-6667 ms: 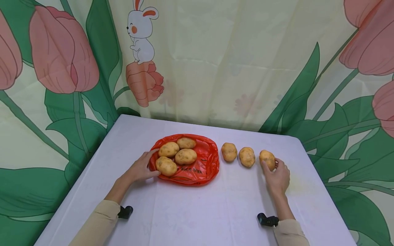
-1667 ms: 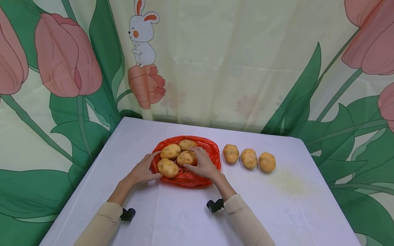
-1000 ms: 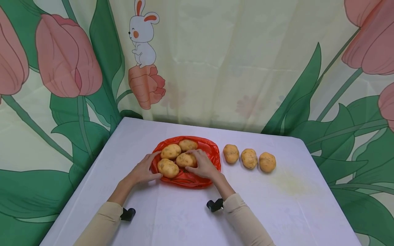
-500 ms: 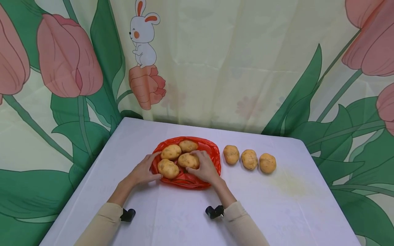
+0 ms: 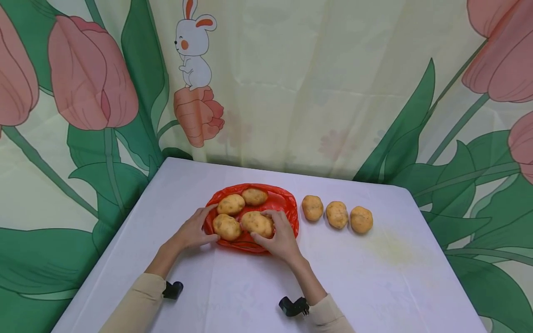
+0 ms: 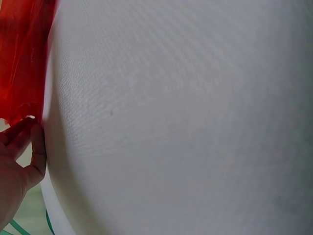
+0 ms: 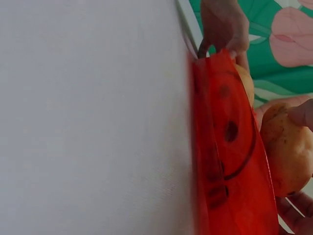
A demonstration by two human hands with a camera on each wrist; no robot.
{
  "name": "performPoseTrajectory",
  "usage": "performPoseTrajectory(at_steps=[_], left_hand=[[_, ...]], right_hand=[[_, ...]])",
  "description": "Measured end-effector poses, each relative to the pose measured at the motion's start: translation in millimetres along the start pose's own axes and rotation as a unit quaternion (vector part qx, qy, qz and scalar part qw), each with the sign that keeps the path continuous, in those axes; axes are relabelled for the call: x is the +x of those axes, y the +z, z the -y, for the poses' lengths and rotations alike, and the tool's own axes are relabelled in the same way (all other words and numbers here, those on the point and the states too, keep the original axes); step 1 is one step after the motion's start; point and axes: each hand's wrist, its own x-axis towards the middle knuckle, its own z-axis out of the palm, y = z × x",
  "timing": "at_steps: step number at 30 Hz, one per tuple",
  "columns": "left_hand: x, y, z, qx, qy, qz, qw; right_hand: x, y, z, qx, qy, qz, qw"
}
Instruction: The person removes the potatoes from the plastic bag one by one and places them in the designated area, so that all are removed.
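A red plastic bag (image 5: 275,198) lies on the table with its mouth spread open and potatoes inside. At its left rim my left hand (image 5: 194,232) holds the plastic; the left wrist view shows thumb and fingers at the bag's edge. My right hand (image 5: 281,237) grips a potato (image 5: 256,224) between thumb and fingers over the bag. That potato (image 7: 288,152) shows raised beside the bag's rim in the right wrist view. Three others lie in the bag: a front-left potato (image 5: 226,227), a middle-left potato (image 5: 231,204) and a back potato (image 5: 254,196).
Right of the bag, three potatoes stand in a row on the white tablecloth (image 5: 250,296): a near one (image 5: 312,207), a middle one (image 5: 337,214) and a far-right one (image 5: 361,219). A printed curtain (image 5: 291,92) hangs behind the table.
Earlier my right hand was at the rightmost potato of the row, then moved left into the bag. It has since lifted a potato slightly, towards me and rightward. My left hand stays at the rim.
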Motion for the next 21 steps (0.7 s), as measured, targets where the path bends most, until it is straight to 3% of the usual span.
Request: performPoseTrajectory(at_steps=[11,21], left_hand=[[0.2,-1.0,-2.2,0.008,-0.024,0.013,0.9996],[3.2,0.7,-1.8,0.015,-0.023,0.012,0.9996]], right_hand=[[-25.8,-3,1,0.016,-0.016,-0.017,0.9996],[-40.3,-17,-3,0.017,-0.007,-0.049,0.9986]])
